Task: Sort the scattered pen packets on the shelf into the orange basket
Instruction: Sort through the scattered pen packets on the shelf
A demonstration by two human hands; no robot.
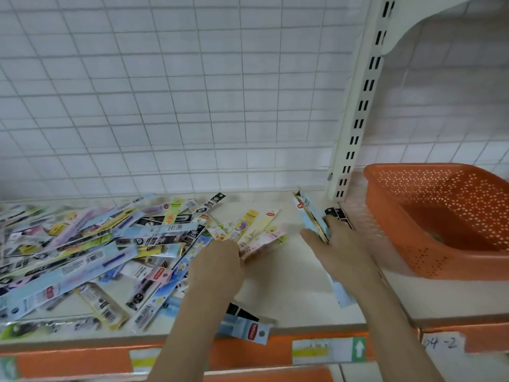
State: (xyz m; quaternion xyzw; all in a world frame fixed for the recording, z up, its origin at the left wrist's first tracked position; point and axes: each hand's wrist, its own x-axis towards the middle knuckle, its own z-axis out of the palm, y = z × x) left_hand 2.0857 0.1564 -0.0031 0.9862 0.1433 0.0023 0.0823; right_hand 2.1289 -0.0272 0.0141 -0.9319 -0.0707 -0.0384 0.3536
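Note:
A heap of long, thin pen packets (91,252) in many colours is scattered over the left half of the cream shelf (289,285). My left hand (217,260) grips a fan of several yellow and pink packets (256,230) at the heap's right edge. My right hand (338,244) holds a bundle of pale blue and black packets (311,213) just left of the orange basket (413,249). The perforated basket stands at the far right of the shelf, tilted towards me, and looks nearly empty inside.
A white slotted upright post (358,111) rises between my right hand and the basket. White wire grid (165,92) backs the shelf. A blue and black packet (245,323) lies at the front edge under my left forearm. Orange price strip (275,351) runs along the front.

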